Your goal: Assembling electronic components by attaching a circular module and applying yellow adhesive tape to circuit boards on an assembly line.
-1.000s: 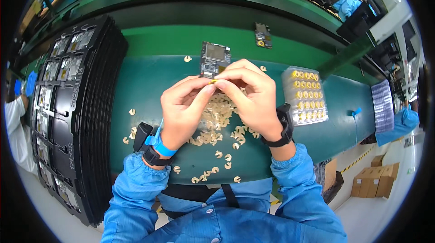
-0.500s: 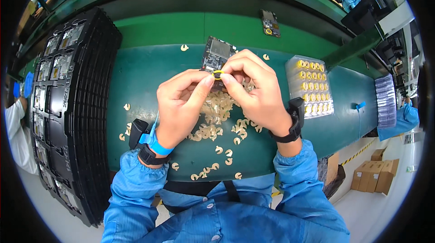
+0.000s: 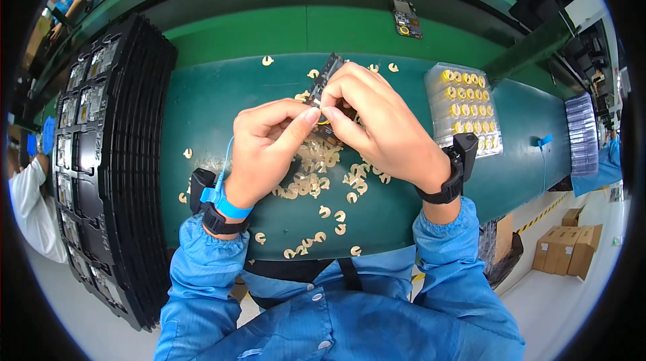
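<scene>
My left hand (image 3: 266, 149) and my right hand (image 3: 387, 129) meet above the mat, thumbs and fingers pinched at a dark circuit board (image 3: 329, 70). The board stands tilted, with its narrow side toward me and much of it behind my right fingers. A bit of a yellow-rimmed round part (image 3: 324, 121) shows on it between my thumbs. Exactly what each fingertip pinches there is hidden. Beneath and around my hands lie many small cream, C-shaped pieces (image 3: 306, 185), heaped in the middle and loose toward the mat's edges.
Stacked black trays (image 3: 128, 172) holding boards rise at the left. A clear tray (image 3: 439, 115) of yellow-rimmed round parts sits at the right, with stacked clear trays (image 3: 582, 135) beyond. Another circuit board (image 3: 406, 19) lies on the green ledge. Cardboard boxes (image 3: 565, 250) stand on the floor.
The circuit board has turned from face-up to nearly edge-on between my hands. My right hand has rolled over it, hiding most of the yellow-rimmed part.
</scene>
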Demonstrator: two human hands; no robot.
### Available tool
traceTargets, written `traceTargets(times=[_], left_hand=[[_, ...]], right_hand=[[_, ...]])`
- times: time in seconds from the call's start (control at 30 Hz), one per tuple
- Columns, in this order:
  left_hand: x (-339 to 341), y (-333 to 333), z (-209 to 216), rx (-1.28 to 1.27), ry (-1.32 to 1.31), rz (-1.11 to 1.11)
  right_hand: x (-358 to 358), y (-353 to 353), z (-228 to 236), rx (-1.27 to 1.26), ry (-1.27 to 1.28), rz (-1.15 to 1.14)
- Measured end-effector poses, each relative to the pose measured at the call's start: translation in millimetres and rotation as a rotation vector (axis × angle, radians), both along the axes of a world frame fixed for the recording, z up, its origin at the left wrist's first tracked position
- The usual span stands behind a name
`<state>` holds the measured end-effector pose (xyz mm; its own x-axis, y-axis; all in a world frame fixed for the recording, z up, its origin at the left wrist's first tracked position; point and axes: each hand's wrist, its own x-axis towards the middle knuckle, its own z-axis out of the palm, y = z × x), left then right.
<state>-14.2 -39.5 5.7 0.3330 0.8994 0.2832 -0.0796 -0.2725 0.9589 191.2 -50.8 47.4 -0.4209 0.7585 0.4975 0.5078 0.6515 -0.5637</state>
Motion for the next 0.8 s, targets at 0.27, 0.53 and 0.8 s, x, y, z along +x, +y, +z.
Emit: traceTargets(times=[0.27, 0.53, 0.8], left_hand=[[6, -4, 2, -0.143, -0.186, 0.005], [6, -6, 2, -0.115, -0.194, 0.094], [7, -5, 2, -0.013, -0.133, 0.114]], right_hand=[[-1, -1, 5, -0.097, 0.2, -0.119], [-8, 0, -4, -0.102, 0.219, -0.046], [-9, -1, -3, -0.132, 0.249, -0.053]])
